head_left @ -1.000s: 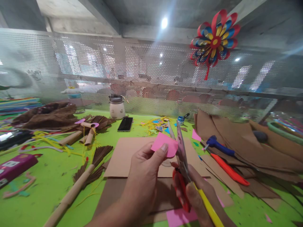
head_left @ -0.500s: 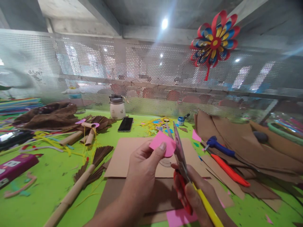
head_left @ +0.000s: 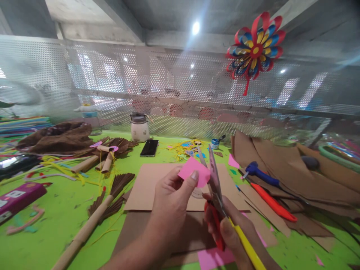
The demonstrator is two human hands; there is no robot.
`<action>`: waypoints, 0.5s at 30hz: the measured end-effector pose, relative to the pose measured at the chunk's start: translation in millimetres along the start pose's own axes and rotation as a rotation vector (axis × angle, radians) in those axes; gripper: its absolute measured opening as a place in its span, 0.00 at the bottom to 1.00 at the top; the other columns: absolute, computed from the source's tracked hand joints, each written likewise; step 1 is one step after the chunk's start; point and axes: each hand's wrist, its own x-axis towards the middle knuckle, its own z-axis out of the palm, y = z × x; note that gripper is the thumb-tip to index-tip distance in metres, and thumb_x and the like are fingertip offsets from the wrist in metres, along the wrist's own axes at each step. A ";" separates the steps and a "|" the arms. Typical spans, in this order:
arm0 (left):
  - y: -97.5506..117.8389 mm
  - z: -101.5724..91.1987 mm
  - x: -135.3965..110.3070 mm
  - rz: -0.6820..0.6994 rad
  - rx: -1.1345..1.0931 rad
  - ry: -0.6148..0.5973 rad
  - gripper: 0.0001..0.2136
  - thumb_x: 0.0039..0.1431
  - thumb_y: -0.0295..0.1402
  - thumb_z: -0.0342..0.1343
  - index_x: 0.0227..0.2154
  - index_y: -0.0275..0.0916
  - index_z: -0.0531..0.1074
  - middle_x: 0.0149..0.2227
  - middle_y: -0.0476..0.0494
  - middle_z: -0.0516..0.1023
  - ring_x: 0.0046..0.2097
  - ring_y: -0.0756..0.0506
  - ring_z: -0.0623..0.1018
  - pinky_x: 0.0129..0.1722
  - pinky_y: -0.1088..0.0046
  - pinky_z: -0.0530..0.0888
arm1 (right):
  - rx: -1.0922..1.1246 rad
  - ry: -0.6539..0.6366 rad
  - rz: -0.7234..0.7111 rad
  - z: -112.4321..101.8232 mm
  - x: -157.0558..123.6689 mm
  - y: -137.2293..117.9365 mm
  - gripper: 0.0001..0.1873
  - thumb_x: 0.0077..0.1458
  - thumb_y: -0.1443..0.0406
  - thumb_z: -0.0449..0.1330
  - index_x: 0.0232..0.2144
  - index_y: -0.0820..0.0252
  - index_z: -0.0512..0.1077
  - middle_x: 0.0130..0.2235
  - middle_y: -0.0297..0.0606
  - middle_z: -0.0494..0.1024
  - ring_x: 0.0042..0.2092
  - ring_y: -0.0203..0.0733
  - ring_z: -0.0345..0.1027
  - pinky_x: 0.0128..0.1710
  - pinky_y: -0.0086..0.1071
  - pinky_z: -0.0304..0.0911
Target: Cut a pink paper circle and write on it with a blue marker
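Note:
My left hand [head_left: 171,202] pinches a small pink paper piece [head_left: 194,171] between thumb and fingers, held up over a brown cardboard sheet [head_left: 146,187]. My right hand [head_left: 236,232] grips scissors [head_left: 215,183] with red and yellow handles. Their blades are slightly apart and rest against the right edge of the pink piece. A larger pink sheet [head_left: 215,258] lies on the table below my hands.
The green table [head_left: 50,221] holds a phone [head_left: 149,147], a white jar [head_left: 138,127], brown paper rolls and fans [head_left: 109,191], a blue-handled tool [head_left: 260,172], an orange one [head_left: 271,202], and stacked brown sheets [head_left: 281,161]. A paper flower [head_left: 254,47] hangs on the perforated screen.
The pink piece has turned slightly in my left fingers and the scissors have shifted a little along its edge. Nothing else moved.

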 end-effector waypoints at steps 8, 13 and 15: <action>0.9 0.4 -0.7 0.011 0.004 -0.022 0.07 0.58 0.34 0.62 0.37 0.37 0.80 0.39 0.41 0.81 0.42 0.44 0.77 0.49 0.63 0.72 | -0.007 0.004 0.012 -0.6 -0.7 -0.4 0.37 0.57 0.37 0.48 0.54 0.57 0.67 0.31 0.37 0.71 0.26 0.37 0.63 0.23 0.29 0.60; 0.8 -0.8 -0.6 0.000 0.005 -0.008 0.07 0.58 0.35 0.62 0.35 0.37 0.79 0.39 0.41 0.81 0.41 0.45 0.76 0.49 0.65 0.71 | -0.003 0.003 0.005 0.1 -2.1 -5.7 0.36 0.58 0.38 0.48 0.53 0.58 0.67 0.30 0.36 0.70 0.26 0.36 0.60 0.23 0.29 0.58; 0.2 -1.4 -0.1 -0.009 0.002 -0.008 0.07 0.58 0.35 0.62 0.36 0.37 0.79 0.39 0.41 0.81 0.41 0.45 0.76 0.48 0.65 0.71 | -0.007 -0.002 0.004 -0.1 -2.6 -7.7 0.35 0.58 0.39 0.48 0.52 0.58 0.67 0.29 0.35 0.69 0.25 0.35 0.59 0.22 0.28 0.57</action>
